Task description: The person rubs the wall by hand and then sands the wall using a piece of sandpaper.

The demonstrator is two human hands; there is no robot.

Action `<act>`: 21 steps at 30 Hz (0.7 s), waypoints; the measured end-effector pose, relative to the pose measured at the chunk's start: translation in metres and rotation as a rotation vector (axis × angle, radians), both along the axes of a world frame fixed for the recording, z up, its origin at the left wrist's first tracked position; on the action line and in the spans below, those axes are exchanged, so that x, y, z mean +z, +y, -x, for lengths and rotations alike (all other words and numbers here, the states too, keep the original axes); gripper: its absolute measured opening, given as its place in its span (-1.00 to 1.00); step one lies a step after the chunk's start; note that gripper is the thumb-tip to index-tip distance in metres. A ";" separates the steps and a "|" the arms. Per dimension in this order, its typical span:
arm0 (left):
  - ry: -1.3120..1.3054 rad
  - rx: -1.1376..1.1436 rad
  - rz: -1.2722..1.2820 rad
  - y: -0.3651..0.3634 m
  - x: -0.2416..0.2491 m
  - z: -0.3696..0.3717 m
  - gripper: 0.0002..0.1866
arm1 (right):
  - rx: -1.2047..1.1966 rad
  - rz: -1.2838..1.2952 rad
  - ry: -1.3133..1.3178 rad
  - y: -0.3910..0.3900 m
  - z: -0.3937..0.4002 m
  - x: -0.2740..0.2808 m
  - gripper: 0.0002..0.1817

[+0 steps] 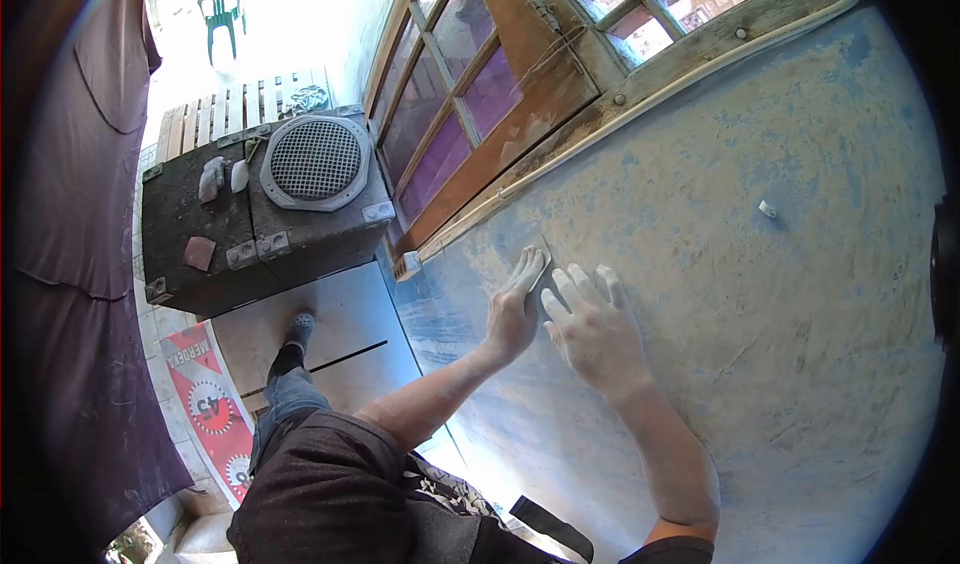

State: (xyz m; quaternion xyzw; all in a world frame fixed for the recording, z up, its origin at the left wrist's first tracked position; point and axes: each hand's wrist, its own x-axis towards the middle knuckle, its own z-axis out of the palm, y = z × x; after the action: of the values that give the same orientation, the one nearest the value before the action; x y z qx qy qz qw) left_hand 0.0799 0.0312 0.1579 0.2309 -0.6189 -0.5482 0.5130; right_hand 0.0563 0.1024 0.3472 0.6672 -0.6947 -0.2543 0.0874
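Observation:
My left hand (515, 309) presses a thin flat sheet (541, 264), seemingly sandpaper, against the pale blue, dusty wall (780, 324). Its fingers lie stretched along the sheet. My right hand (592, 326) rests right beside it, palm flat on the wall with fingers spread, and holds nothing. Both hands are coated in white dust. They sit just below the lower edge of a wooden window frame (560, 114).
A dark speaker box (200, 234) with a round grey grille (316, 161) stands on the floor below the window. A red banner (210, 394) lies on the tiles. A dark cloth (70, 214) hangs at the left. A green chair (222, 9) stands far off. A small white stub (767, 209) sticks out of the wall.

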 end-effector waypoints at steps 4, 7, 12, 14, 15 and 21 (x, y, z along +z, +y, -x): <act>-0.028 0.092 -0.052 -0.004 0.005 0.014 -0.59 | -0.035 0.056 0.020 -0.001 0.000 0.006 -0.54; -0.018 0.184 -0.016 -0.007 0.002 0.025 -0.58 | -0.037 0.056 0.035 0.002 0.002 0.007 -0.53; 0.016 0.086 -0.047 0.009 -0.008 0.023 -0.51 | -0.065 0.061 0.028 0.006 -0.001 0.006 -0.53; 0.028 0.092 0.028 0.022 -0.012 0.017 -0.48 | -0.081 0.085 0.025 0.005 -0.002 0.004 -0.53; 0.014 0.050 -0.005 0.032 -0.016 0.013 -0.48 | -0.083 0.091 0.019 0.005 -0.001 0.003 -0.53; 0.064 0.127 -0.105 0.018 -0.017 0.036 -0.51 | -0.081 0.091 0.012 0.008 0.000 0.005 -0.52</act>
State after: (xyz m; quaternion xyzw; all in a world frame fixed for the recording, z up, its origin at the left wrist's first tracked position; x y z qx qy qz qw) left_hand 0.0442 0.0491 0.1406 0.2788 -0.5566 -0.5534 0.5534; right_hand 0.0559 0.1108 0.3523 0.6323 -0.7314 -0.2298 0.1112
